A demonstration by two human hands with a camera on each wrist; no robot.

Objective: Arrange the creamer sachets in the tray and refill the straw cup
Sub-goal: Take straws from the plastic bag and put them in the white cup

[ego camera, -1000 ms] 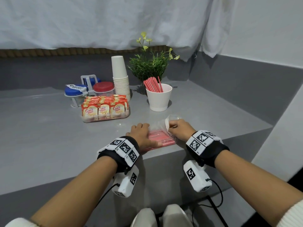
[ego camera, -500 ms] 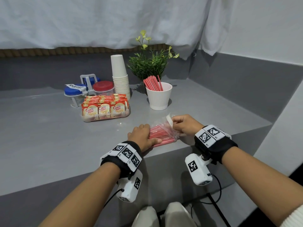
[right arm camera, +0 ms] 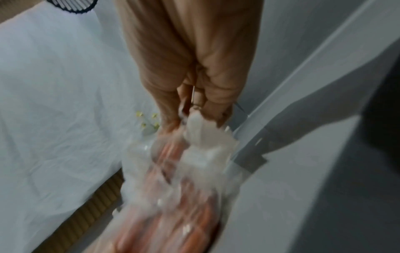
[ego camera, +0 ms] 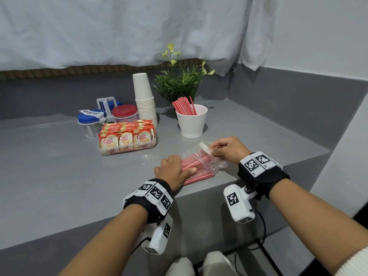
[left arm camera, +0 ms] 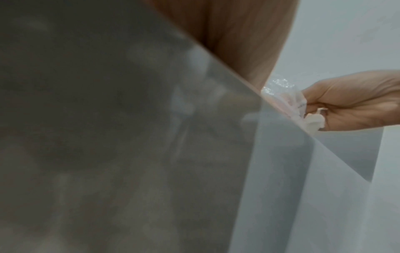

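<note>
A clear bag of red straws (ego camera: 201,168) lies near the grey counter's front edge. My left hand (ego camera: 176,166) holds its left end down, fingers bent over it and thumb laid along its top. My right hand (ego camera: 215,149) pinches the bag's white flap (ego camera: 206,147) at the right end and lifts it; the right wrist view shows that blurred pinch (right arm camera: 203,109) on the bag (right arm camera: 184,188). The white straw cup (ego camera: 192,124), partly filled with red straws, stands just beyond. The clear tray (ego camera: 127,149) to its left holds upright rows of Coffee mate sachets (ego camera: 124,139).
Behind the tray stand a stack of white paper cups (ego camera: 145,104), jars with blue (ego camera: 89,116) and red (ego camera: 124,111) lids, and a small green plant (ego camera: 179,86). The counter's front edge (ego camera: 199,193) runs just under my wrists. A raised grey ledge bounds the right.
My right hand has pulled the flap up and to the right, raising the bag's right end and opening it. The left hand has stayed on the bag's left end.
</note>
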